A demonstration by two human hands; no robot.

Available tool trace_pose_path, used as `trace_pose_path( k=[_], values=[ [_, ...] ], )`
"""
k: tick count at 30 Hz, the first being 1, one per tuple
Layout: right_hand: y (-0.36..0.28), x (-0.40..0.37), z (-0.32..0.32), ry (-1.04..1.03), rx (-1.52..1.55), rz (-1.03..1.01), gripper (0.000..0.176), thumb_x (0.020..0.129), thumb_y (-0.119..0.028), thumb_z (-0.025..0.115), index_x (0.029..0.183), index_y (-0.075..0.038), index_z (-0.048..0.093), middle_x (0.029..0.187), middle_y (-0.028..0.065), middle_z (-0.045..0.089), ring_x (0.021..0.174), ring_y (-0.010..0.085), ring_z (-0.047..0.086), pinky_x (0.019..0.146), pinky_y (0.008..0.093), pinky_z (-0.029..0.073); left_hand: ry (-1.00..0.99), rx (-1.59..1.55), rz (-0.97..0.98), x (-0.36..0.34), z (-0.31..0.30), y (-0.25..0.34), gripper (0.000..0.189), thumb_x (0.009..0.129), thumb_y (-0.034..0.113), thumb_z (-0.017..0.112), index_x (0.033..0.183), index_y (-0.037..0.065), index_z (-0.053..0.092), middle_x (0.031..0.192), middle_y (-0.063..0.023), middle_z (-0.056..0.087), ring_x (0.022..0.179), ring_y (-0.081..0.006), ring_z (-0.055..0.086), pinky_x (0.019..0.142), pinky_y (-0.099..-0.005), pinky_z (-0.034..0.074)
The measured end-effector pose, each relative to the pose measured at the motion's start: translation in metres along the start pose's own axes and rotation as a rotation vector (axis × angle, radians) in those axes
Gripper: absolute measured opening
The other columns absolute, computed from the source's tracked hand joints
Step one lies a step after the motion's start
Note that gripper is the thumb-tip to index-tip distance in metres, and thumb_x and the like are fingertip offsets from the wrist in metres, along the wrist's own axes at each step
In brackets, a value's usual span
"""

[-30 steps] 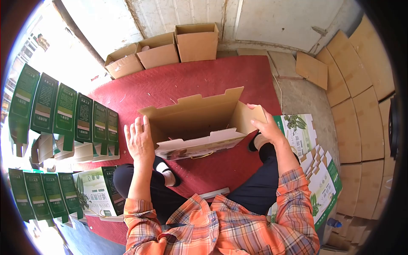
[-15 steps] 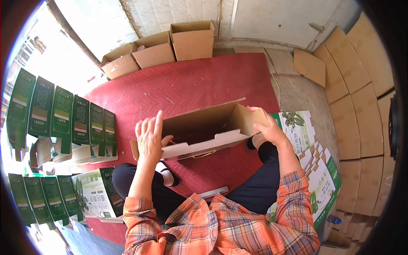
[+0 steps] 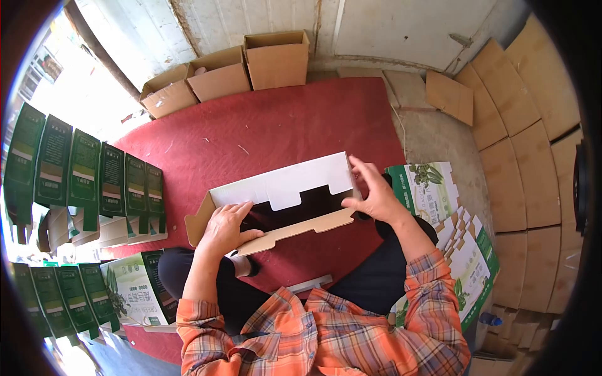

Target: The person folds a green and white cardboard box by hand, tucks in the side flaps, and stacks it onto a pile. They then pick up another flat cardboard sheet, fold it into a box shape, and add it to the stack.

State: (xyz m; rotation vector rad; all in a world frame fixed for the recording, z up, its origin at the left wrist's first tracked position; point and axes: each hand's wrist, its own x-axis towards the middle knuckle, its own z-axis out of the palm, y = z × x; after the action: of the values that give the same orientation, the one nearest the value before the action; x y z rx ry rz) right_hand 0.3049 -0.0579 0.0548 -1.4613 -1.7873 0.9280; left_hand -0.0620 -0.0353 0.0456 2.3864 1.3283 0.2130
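A partly folded carton (image 3: 285,178), white on one face and brown on the other, is held over the red mat in front of my knees. Its notched flaps stand apart around a dark opening. My left hand (image 3: 227,229) grips the left end, fingers over the white panel's edge and thumb by the brown notched flap. At the right end, my right hand (image 3: 374,193) pinches the carton's corner between thumb and fingers. A brown end flap (image 3: 199,219) sticks out at the left.
Green cartons (image 3: 84,169) stand in rows on the left, with a green-and-white one (image 3: 135,291) below. Flat printed cartons (image 3: 461,263) lie at the right. Open brown boxes (image 3: 276,62) line the wall; stacked brown boxes (image 3: 501,175) rise at the far right.
The carton has turned so its white panel faces up and a brown notched flap lies nearest me. My left hand has lowered from upright fingers onto the left end; my right hand has shifted down slightly.
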Motion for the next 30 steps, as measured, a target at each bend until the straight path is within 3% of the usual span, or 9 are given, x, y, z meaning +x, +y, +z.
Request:
trace_pose_path(
  k=[1,6,12,15,19,20,24,29,30],
  values=[
    [-0.002,0.000,0.001,-0.067,-0.076,0.033,0.094,0.071,-0.037,0.081,0.148,-0.010,0.033,0.123,0.0112,0.052,0.113,0.0250,0.053,0.098,0.0386,0.043,0.004,-0.010,0.000,-0.002,0.001,0.000,0.070,0.071,0.042,0.077,0.124,0.001,0.058,0.115,-0.0176,0.064,0.111,-0.0341,0.058,0.098,-0.0430,0.043],
    [0.029,0.006,0.020,-0.140,-0.238,-0.090,0.056,0.084,-0.040,0.067,0.125,-0.003,0.058,0.126,0.0154,0.058,0.119,0.0309,0.047,0.103,0.0405,0.038,0.044,-0.024,0.031,-0.002,-0.006,0.005,0.059,0.073,0.033,0.077,0.120,0.001,0.060,0.114,-0.0168,0.065,0.108,-0.0339,0.059,0.094,-0.0416,0.046],
    [0.034,0.008,0.021,-0.162,-0.219,-0.100,0.061,0.087,-0.050,0.061,0.124,-0.001,0.059,0.127,0.0157,0.057,0.120,0.0326,0.045,0.104,0.0406,0.037,0.730,-0.100,0.061,-0.047,-0.034,0.032,0.037,0.076,0.006,0.071,0.112,-0.001,0.063,0.105,-0.0151,0.063,0.095,-0.0296,0.061,0.082,-0.0362,0.050],
    [0.038,0.014,0.024,-0.161,-0.233,-0.117,0.060,0.087,-0.049,0.061,0.124,-0.002,0.059,0.129,0.0159,0.056,0.120,0.0331,0.045,0.105,0.0406,0.036,1.128,-0.474,-0.059,-0.071,-0.003,0.012,0.051,0.090,0.028,0.065,0.128,-0.002,0.051,0.118,-0.0101,0.053,0.101,-0.0203,0.054,0.084,-0.0357,0.048],
    [0.037,0.007,0.019,-0.162,-0.236,-0.127,0.060,0.086,-0.045,0.063,0.125,-0.001,0.058,0.131,0.0161,0.055,0.123,0.0336,0.043,0.106,0.0407,0.034,0.790,-0.849,-0.101,-0.068,0.022,0.020,0.101,0.083,0.063,0.063,0.149,0.000,0.019,0.126,-0.0104,0.047,0.108,-0.0242,0.054,0.092,-0.0372,0.045],
    [0.036,0.006,0.021,-0.165,-0.217,-0.125,0.060,0.086,-0.045,0.063,0.126,-0.001,0.058,0.131,0.0161,0.055,0.123,0.0337,0.043,0.107,0.0409,0.034,0.739,-0.993,-0.102,-0.065,0.032,0.030,0.092,0.083,0.053,0.067,0.147,-0.001,0.026,0.122,-0.0121,0.052,0.112,-0.0244,0.054,0.094,-0.0375,0.044],
    [0.038,0.009,0.024,-0.167,-0.231,-0.137,0.063,0.088,-0.050,0.060,0.127,-0.001,0.057,0.131,0.0162,0.055,0.123,0.0327,0.044,0.106,0.0405,0.035,0.451,-0.248,-0.216,-0.059,0.050,0.021,0.069,0.075,0.018,0.064,0.139,0.002,0.044,0.098,-0.0113,0.067,0.104,-0.0274,0.058,0.097,-0.0413,0.040],
    [0.034,0.020,0.026,-0.059,-0.183,-0.051,0.041,0.092,-0.031,0.059,0.122,-0.004,0.061,0.121,0.0150,0.061,0.112,0.0315,0.051,0.096,0.0399,0.043,0.710,-0.605,-0.412,-0.036,0.068,0.016,0.065,0.082,0.003,0.063,0.143,0.001,0.037,0.086,-0.0117,0.062,0.074,-0.0221,0.057,0.068,-0.0333,0.046],
    [0.034,0.018,0.029,-0.014,-0.133,0.005,0.037,0.092,-0.026,0.060,0.123,-0.005,0.060,0.119,0.0150,0.062,0.110,0.0316,0.053,0.093,0.0399,0.045,0.809,-0.535,-0.354,-0.030,0.071,0.019,0.066,0.080,0.002,0.064,0.142,0.003,0.040,0.101,-0.0139,0.062,0.087,-0.0271,0.058,0.079,-0.0372,0.046]
  ],
)
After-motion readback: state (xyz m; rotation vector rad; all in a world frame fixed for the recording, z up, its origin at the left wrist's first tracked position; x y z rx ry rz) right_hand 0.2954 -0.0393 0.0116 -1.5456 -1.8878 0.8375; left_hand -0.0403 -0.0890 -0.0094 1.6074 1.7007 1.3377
